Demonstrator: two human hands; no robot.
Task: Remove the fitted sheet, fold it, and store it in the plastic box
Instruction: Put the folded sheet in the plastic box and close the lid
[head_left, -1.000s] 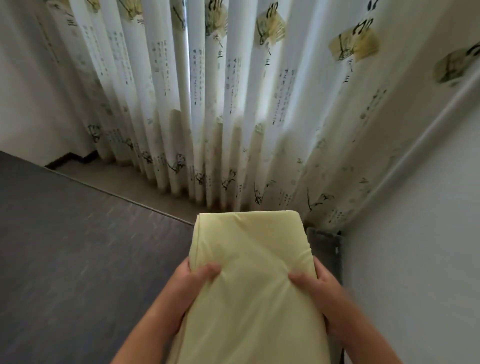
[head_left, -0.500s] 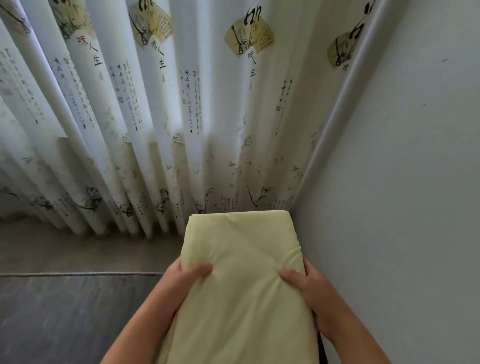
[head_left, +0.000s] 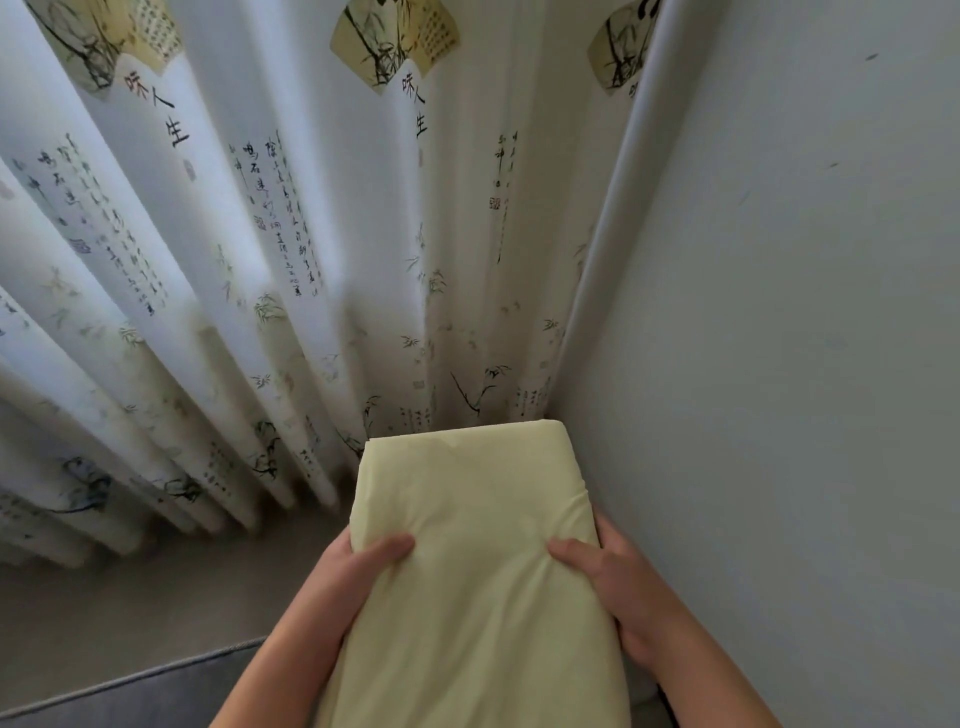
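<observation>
In the head view, we carry the fitted sheet (head_left: 478, 545) as a folded yellow bundle in front of us, near where the curtain (head_left: 311, 260) meets the wall (head_left: 805, 364). Our left hand (head_left: 358, 566) and right hand (head_left: 618, 587) each have a grip round one side of it, thumbs pressed on top. Removing and folding look done. Storing is left, and no plastic box shows.

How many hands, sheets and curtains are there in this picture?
Sheets: 1, the folded pale yellow fabric sheet
Hands: 2, left hand and right hand, both gripping the sheet
Curtains: 1, the white pleated fabric curtain with ink prints
Total: 4
</observation>
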